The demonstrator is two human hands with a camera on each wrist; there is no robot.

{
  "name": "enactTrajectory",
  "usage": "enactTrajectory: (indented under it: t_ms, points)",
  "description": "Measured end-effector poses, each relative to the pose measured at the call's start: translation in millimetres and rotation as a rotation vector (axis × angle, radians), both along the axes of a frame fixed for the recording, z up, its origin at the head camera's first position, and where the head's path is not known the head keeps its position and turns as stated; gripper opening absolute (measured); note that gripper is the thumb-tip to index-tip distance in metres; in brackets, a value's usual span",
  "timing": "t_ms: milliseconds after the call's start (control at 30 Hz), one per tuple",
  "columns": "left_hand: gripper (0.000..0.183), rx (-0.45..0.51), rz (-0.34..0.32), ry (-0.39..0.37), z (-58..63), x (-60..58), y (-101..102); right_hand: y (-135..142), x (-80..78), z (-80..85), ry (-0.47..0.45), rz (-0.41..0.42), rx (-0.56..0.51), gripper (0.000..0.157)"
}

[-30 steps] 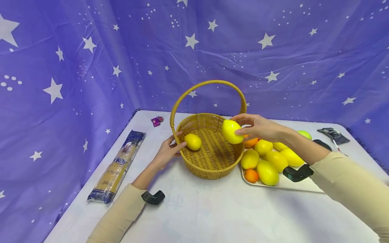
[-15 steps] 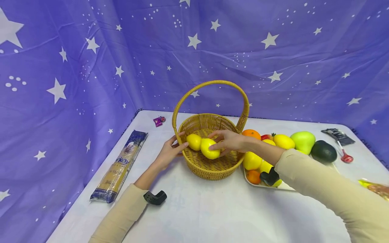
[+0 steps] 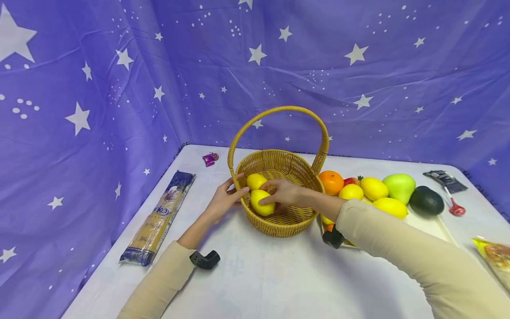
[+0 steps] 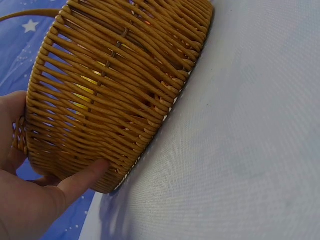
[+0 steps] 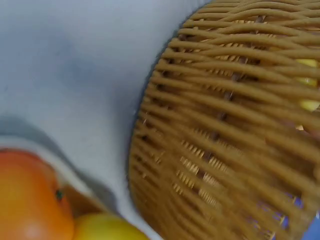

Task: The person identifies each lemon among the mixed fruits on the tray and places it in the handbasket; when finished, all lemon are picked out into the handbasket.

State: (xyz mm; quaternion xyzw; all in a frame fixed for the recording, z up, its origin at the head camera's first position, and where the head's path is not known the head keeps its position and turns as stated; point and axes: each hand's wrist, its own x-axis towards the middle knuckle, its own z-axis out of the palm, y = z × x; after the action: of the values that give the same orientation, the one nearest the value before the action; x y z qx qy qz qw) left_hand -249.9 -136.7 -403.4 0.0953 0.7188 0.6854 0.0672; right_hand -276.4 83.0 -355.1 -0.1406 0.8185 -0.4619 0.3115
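Note:
A round wicker basket (image 3: 280,229) with a tall arched handle stands on the table. My left hand (image 3: 223,200) grips its left rim, thumb over the edge; in the left wrist view the left hand (image 4: 35,200) has a finger along the woven outer wall. Inside the basket my right hand (image 3: 284,194) holds a yellow lemon (image 3: 260,204) low by the left wall. A second lemon (image 3: 256,181) lies just behind it. In the right wrist view the basket wall (image 5: 215,130) hides nearly all of the right hand.
Right of the basket, a white tray (image 3: 428,225) bears lemons, an orange (image 3: 331,182), a green pear-shaped fruit (image 3: 399,188) and a dark avocado (image 3: 426,201). A lollipop (image 3: 456,208) lies beyond it. A long pasta packet (image 3: 159,217) lies left, a purple sweet (image 3: 208,160) behind.
My right hand has carried the lemon from above the basket's right side down and left into it, beside the other lemon. The left hand keeps its hold on the rim.

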Motion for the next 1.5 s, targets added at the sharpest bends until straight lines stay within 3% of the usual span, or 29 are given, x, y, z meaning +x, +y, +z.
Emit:
enactTrajectory:
  t_ms: [267, 433, 600, 867, 1033, 1267, 1500]
  points:
    - [0.059, 0.002, -0.01, 0.002, -0.9, -2.8, 2, -5, -3.1, -0.5, -0.039, -0.02, -0.071, 0.05]
    - [0.059, 0.011, -0.003, 0.007, -0.4, -3.4, 3, 6, -9.4, 4.0, -0.124, 0.012, -0.123, 0.047]
    - [0.059, 0.016, -0.004, 0.001, -1.3, -3.6, 4, 30, -14.6, 18.7, -0.159, 0.064, -0.125, 0.048]
    - [0.059, 0.026, -0.002, -0.002, 0.8, -2.8, 3, 94, -18.4, 49.1, -0.055, 0.174, -0.092, 0.052]
    - [0.059, 0.017, -0.003, 0.004, 0.2, -2.8, 2, 137, -7.1, 54.8, 0.046, 0.175, -0.042, 0.053]
    - [0.059, 0.007, -0.006, -0.005, -1.5, -4.1, 1, 185, 19.0, 41.8, 0.058, 0.105, -0.01, 0.053]
    - [0.061, 0.02, -0.004, -0.018, -1.6, -4.9, -2, 214, 42.8, 32.6, 0.069, 0.019, 0.043, 0.057]
